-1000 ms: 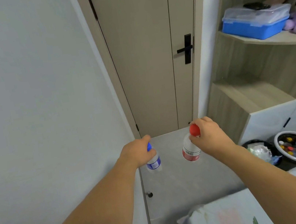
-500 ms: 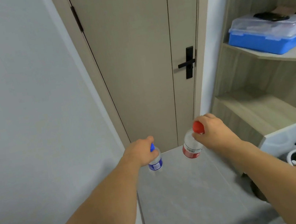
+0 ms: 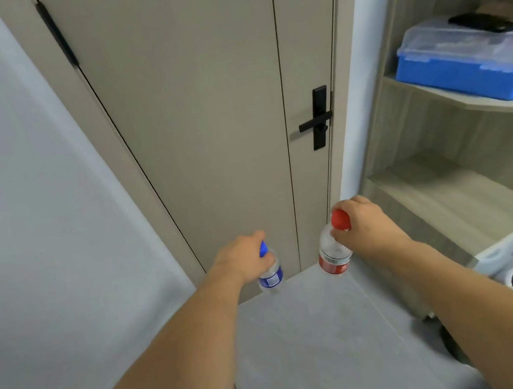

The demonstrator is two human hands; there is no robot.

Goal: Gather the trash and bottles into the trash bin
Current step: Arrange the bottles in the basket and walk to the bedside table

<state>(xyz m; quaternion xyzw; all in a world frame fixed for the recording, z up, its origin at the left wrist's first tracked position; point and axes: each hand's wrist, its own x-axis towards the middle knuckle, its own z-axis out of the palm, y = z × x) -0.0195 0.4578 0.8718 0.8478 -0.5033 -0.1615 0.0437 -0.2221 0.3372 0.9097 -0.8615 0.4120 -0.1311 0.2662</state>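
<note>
Head view: left hand [image 3: 241, 259] grips blue-capped bottle [image 3: 271, 277] by the neck, lower centre; right hand [image 3: 365, 228] grips red-capped bottle [image 3: 333, 258] at its cap, just right. Both hang above grey floor [image 3: 319, 334] before closed door [image 3: 204, 119].

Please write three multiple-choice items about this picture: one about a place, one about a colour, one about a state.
1. Where is the blue box?
A. on the floor
B. on a shelf
C. in the left hand

2. What colour is the cap of the bottle in the right hand?
A. red
B. green
C. blue

3. In what state is the door?
A. wide open
B. closed
C. taken off its hinges

Answers:
1 B: the blue box rests on the shelf.
2 A: the right hand grips the red-capped bottle.
3 B: the door fills its frame.
</note>
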